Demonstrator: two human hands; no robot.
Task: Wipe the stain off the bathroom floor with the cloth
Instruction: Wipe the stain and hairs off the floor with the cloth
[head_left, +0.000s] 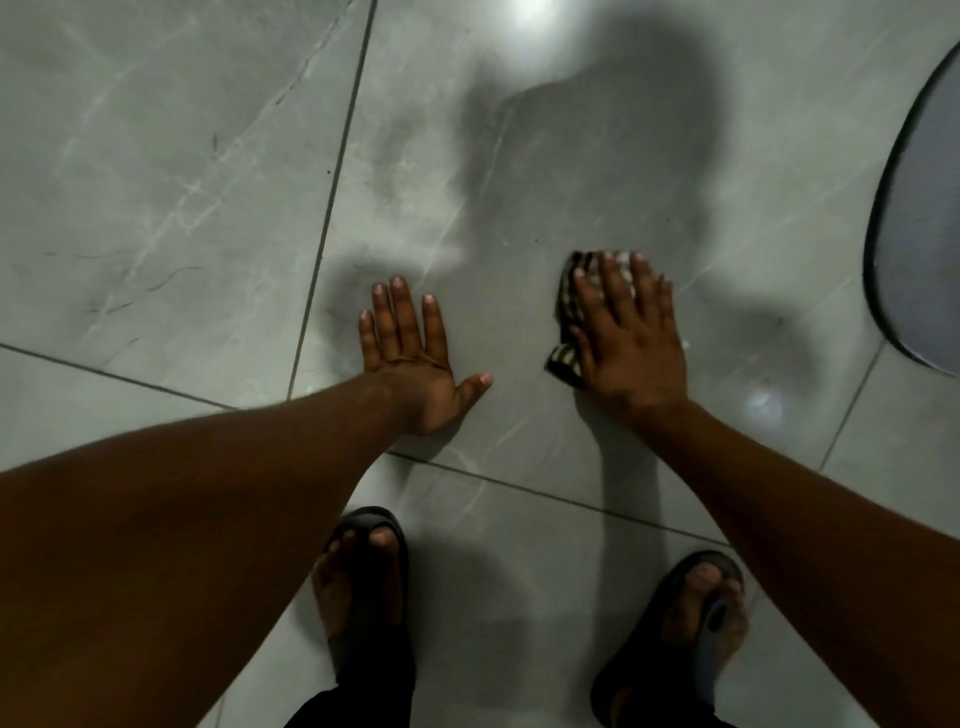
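My right hand (626, 338) lies flat, fingers spread, pressing a dark-and-pale striped cloth (567, 304) onto the grey marble-look floor tile (509, 218). The cloth shows at the hand's left side and past the fingertips; the rest is hidden under the palm. My left hand (410, 348) rests flat on the same tile to the left, fingers apart, holding nothing. A faint cloudy smear (395, 171) shows on the tile beyond my left hand; I cannot tell whether any stain lies under the cloth.
My two feet in dark slide sandals (363, 587) (691, 623) stand on the near tiles. A grey mat with a dark rim (914, 249) lies at the right edge. Dark grout lines (332, 197) cross the floor. Shadows and a light glare (530, 15) fall on the far tiles.
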